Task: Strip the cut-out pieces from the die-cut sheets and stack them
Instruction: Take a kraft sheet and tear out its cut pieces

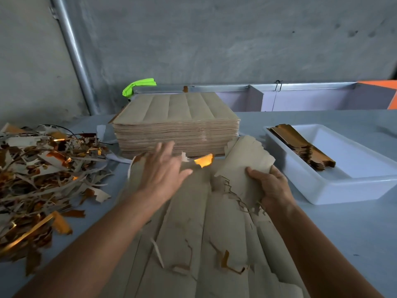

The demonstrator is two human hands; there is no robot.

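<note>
My right hand (pixel 271 186) has its fingers curled round a bundle of stripped tan cardboard pieces (pixel 245 164), which I hold lifted and tilted toward the right side of the pale grey tabletop (pixel 343 233). Their torn nicks hang ragged along the lower edge. My left hand (pixel 160 173) is spread, fingers straight and gripping nothing; it hovers over or rests on the far end of the flat brown die-cut sheets (pixel 193 244) lying in front of me near the front edge, and the blur keeps me from telling whether it touches them.

Those sheets are only partly done, I judge: long strips are scored down them, a few tears and gold-backed slivers show, and most pieces look to be in place. A small gold-faced scrap (pixel 204 161) sticks up just beyond my left fingers.

At the back middle of the tabletop stands a tall square stack of brown die-cut sheets (pixel 176 127), seemingly untouched, so the bulk of the work looks to be ahead. By the right edge sits a shallow white plastic tray (pixel 343 186) with a short, slanted stack of finished gold-faced pieces (pixel 305 147) along its left wall, with room for many more. Along the left edge sprawls a heap of brown and gold waste trimmings (pixel 43 173). My bundle is near the tray but not over it, so stacking it seems the step in hand.
</note>
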